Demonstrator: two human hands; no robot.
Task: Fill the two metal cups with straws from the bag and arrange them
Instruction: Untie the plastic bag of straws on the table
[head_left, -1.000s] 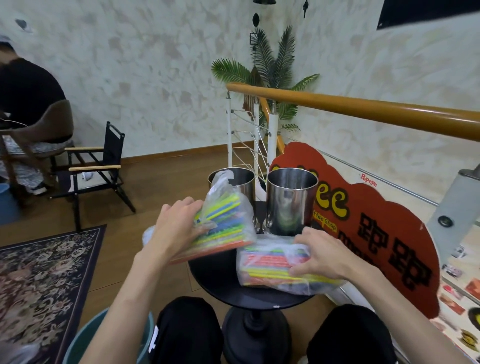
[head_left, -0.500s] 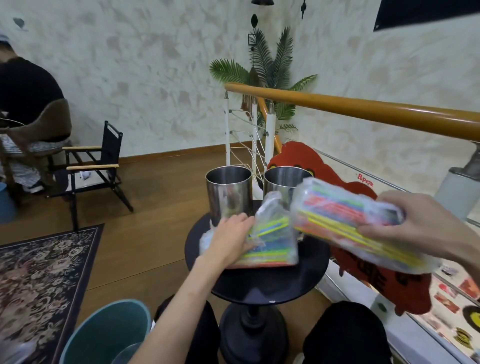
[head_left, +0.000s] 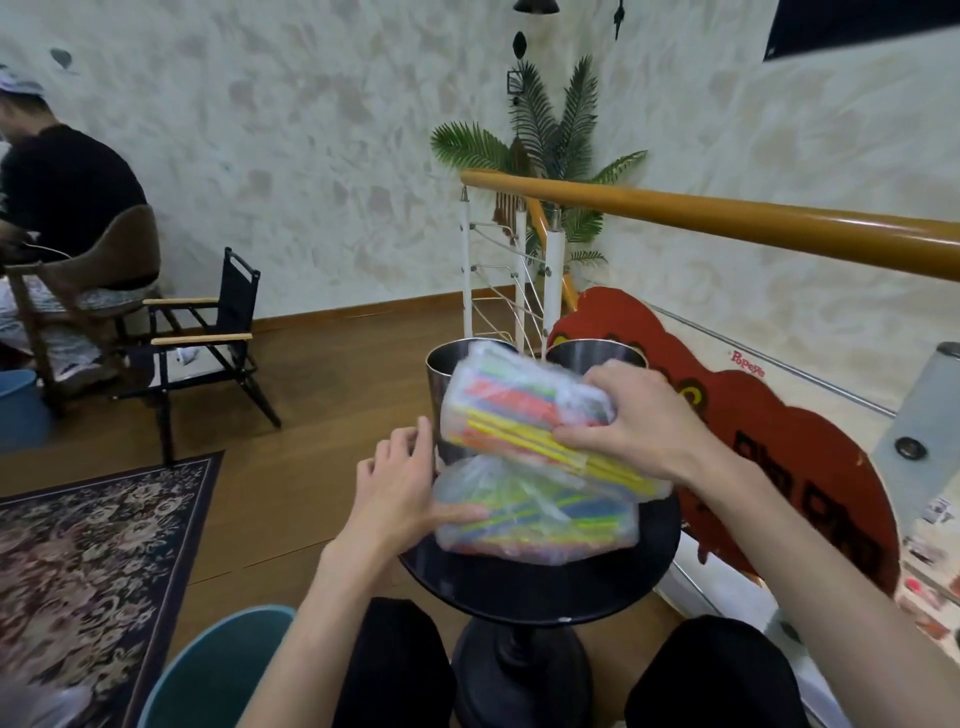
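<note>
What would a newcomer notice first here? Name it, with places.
First, the bag of bright straws held up by the right hand in front of two metal cups. Below it, a second bag lies on the small black table, the left hand touching it.

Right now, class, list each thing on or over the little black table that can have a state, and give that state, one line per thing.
Left cup: upright, mouth partly hidden by the upper bag; contents not visible.
Right cup: upright, mostly hidden.
Upper bag: lifted, tilted, full of straws.
Lower bag: lying flat on the table, full of straws.
Right hand: grips the upper bag.
Left hand: fingers straight, touching the lower bag.
</note>
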